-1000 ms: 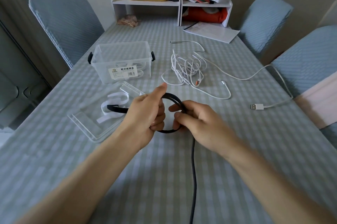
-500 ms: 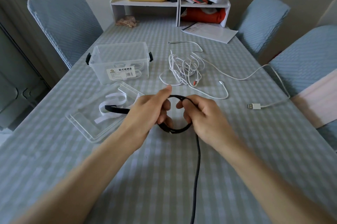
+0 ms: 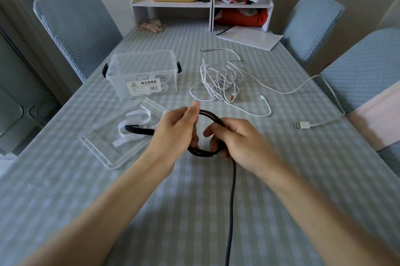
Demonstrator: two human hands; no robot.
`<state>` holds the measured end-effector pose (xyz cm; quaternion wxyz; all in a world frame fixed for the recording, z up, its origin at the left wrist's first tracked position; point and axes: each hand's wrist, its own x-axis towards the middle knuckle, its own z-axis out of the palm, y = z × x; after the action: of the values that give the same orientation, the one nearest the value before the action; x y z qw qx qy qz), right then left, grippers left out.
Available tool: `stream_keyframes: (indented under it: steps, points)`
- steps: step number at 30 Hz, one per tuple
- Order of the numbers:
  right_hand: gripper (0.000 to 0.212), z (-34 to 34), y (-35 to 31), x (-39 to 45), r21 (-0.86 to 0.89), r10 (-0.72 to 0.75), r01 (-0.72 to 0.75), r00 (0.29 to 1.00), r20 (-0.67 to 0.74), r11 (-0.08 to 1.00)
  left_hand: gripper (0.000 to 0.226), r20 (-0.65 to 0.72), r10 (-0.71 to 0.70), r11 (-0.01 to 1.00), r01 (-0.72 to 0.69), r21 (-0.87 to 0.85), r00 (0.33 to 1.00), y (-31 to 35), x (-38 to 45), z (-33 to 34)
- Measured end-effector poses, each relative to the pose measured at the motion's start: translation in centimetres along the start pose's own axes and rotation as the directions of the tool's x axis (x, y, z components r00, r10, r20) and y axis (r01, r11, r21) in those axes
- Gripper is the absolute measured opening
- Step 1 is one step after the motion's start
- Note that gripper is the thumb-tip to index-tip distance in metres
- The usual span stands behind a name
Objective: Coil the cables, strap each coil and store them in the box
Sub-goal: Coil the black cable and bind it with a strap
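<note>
A black cable (image 3: 231,211) is forming a small loop above the checked tablecloth (image 3: 65,200), its free length trailing down toward the near edge. The left hand (image 3: 175,133) is gripping the loop's left side with curled fingers, thumb raised; the right hand (image 3: 238,138) is pinching the right side. A black strap (image 3: 138,130) is sticking out leftward from the left hand. Beyond, a clear plastic box (image 3: 141,73) is holding coiled white cables. Its lid (image 3: 108,148) is lying upturned, carrying white straps (image 3: 134,122). A tangle of white cables (image 3: 220,79) is lying right of the box.
</note>
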<state>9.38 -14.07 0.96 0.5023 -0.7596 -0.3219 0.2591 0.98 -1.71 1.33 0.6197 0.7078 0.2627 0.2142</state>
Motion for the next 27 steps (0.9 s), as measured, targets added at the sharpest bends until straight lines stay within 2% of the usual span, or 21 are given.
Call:
stream_keyframes:
  steps: [3,5,7,9,11,14,17,23,25,27]
  points:
    - [0.028,-0.3,0.2,0.1,-0.108,-0.035,0.030,0.998,-0.050,0.994,0.046,0.085,-0.013,0.982,-0.004,0.190,0.996,0.1,0.2,-0.4]
    - [0.030,-0.6,0.2,0.0,-0.183,-0.067,0.068,0.998,0.009,0.981,0.044,0.167,0.090,0.896,-0.153,0.417,0.982,0.1,0.1,-0.7]
    - [0.033,-0.6,0.2,-0.1,-0.256,-0.083,0.103,0.993,0.089,0.961,0.040,0.288,0.203,0.747,-0.338,0.573,0.936,0.0,-0.2,-0.9]
    - [0.030,-0.5,0.3,-0.1,-0.275,-0.090,0.121,0.988,0.123,0.954,0.039,0.364,0.261,0.635,-0.443,0.633,0.894,-0.4,-0.2,-0.9]
    - [0.021,-0.5,0.5,0.0,-0.247,-0.097,0.123,0.988,0.117,0.961,0.038,0.345,0.341,0.608,-0.485,0.629,0.875,-0.8,0.3,-1.1]
    - [0.010,-0.7,0.6,0.2,-0.170,-0.040,0.056,0.994,0.097,0.984,0.038,0.218,0.445,0.632,-0.477,0.611,0.869,-0.9,0.7,-1.3]
    - [0.011,-0.7,0.2,0.2,-0.093,0.002,0.006,0.996,0.084,0.996,0.041,0.143,0.466,0.683,-0.457,0.570,0.873,-0.5,0.7,-1.3]
    - [0.030,0.6,-0.4,-0.1,0.237,0.116,-0.106,0.993,-0.032,0.966,0.045,-0.096,0.327,0.847,-0.247,0.471,0.940,-0.7,0.5,-0.4]
    - [0.032,0.9,-0.3,-0.1,0.222,0.130,-0.109,0.988,-0.085,0.969,0.046,-0.094,0.299,0.868,-0.230,0.441,0.950,-1.0,0.4,0.0]
    - [0.034,0.6,0.1,0.1,0.079,0.074,-0.064,0.988,-0.138,0.995,0.046,-0.060,0.274,0.877,-0.223,0.426,0.960,-1.0,0.3,0.1]
